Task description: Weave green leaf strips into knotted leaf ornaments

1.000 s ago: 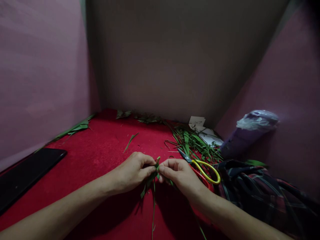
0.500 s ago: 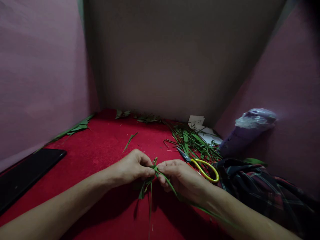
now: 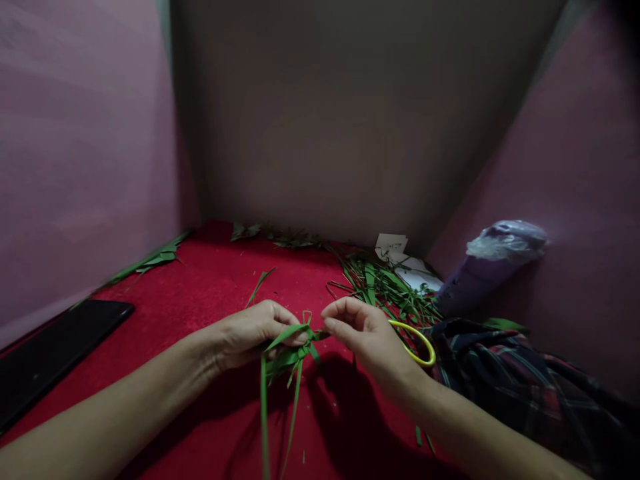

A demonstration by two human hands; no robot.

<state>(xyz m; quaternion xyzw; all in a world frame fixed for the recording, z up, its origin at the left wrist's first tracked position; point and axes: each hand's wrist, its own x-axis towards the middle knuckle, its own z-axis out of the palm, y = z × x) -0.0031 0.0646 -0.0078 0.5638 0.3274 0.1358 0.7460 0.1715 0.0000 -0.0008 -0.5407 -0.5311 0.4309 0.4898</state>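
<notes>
My left hand [image 3: 255, 333] is closed on a small bundle of folded green grass leaves [image 3: 301, 350], pinching it between thumb and fingers. Long narrow blades hang from the bundle toward me, and a thin bent stem loop sticks up at its top. On the right, my right hand [image 3: 367, 337] is closed, its thumb and fingertips pinched at the end of a short leaf strip [image 3: 320, 336] that juts from the bundle. Behind that hand lie scissors with yellow handles [image 3: 425, 350]; their blades are hidden.
A pile of cut grass leaves [image 3: 385, 287] lies at the back right by white papers [image 3: 413, 272]. Beyond stands a purple plastic-wrapped roll [image 3: 480, 267]. Plaid cloth [image 3: 515, 380] is at right, a black phone-like slab [image 3: 65, 353] at left. Walls enclose the red surface [image 3: 200, 280].
The long blade that trailed right over my right wrist now folds left and hangs down. My right hand has lifted slightly and moved right, away from the bundle's middle.
</notes>
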